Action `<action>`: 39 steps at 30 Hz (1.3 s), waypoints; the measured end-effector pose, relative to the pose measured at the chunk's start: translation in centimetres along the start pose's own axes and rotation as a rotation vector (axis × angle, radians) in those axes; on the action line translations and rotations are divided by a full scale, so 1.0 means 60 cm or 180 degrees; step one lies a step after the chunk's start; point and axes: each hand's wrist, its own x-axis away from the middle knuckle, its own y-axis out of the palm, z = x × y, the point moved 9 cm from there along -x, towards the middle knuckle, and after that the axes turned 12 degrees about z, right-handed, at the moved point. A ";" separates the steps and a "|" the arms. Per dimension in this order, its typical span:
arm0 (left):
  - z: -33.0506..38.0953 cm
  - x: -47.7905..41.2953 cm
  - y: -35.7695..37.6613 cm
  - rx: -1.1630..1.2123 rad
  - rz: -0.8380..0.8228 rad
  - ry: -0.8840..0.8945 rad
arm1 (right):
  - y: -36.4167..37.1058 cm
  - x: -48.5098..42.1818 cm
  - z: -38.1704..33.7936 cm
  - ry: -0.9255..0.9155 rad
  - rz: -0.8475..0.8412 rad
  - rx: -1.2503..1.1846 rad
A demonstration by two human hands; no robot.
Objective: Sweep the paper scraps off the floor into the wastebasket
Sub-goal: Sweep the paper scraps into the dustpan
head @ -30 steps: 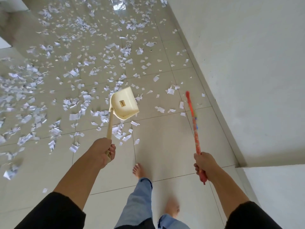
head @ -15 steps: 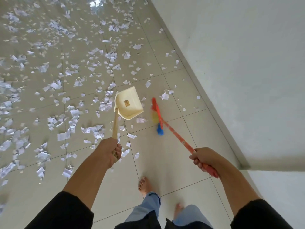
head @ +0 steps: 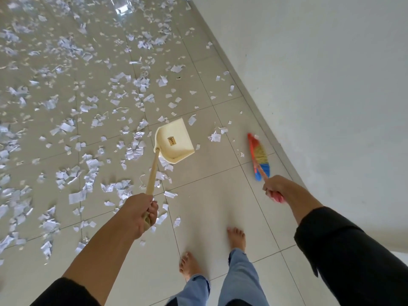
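White paper scraps (head: 66, 127) lie scattered over the beige tiled floor (head: 212, 195), thickest at the left and far end. My left hand (head: 141, 210) grips the wooden handle of a cream dustpan (head: 175, 141), whose pan hangs just above the floor among the scraps. My right hand (head: 273, 187) grips the red handle of a small broom (head: 259, 156) with red, yellow and blue bristles. Its head is down near the floor, close to the wall. A few scraps (head: 215, 136) lie between pan and broom. No wastebasket is in view.
A white wall (head: 320, 85) with a grey skirting runs along the right side, close to the broom. My bare feet (head: 236, 238) and jeans stand on the scrap-free tiles at the bottom middle.
The broom swung down from upright, across toward the dustpan, then out to the right beside the wall. I stepped forward; the dustpan stayed held out in front.
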 end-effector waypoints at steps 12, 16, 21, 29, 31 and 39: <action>0.039 0.033 0.119 0.0392 0.0045 -0.0285 | -0.115 -0.007 -0.115 -0.0688 0.0310 0.0595; 0.046 0.039 0.123 0.0666 0.0192 -0.0254 | -0.094 -0.042 -0.177 -0.0928 -0.0066 0.1405; 0.041 0.044 0.080 0.1047 0.0429 -0.0243 | -0.102 -0.009 -0.181 -0.1295 -0.0286 0.2061; -0.006 0.040 0.039 0.1609 0.0294 -0.0573 | -0.017 0.012 -0.160 -0.1461 -0.0028 0.1696; -0.024 0.034 0.031 0.1726 0.0321 -0.0648 | 0.021 0.017 -0.174 -0.1461 -0.0264 0.1685; -0.078 0.041 -0.006 0.1942 0.0535 -0.0786 | 0.037 0.015 -0.160 -0.1443 -0.0698 0.1401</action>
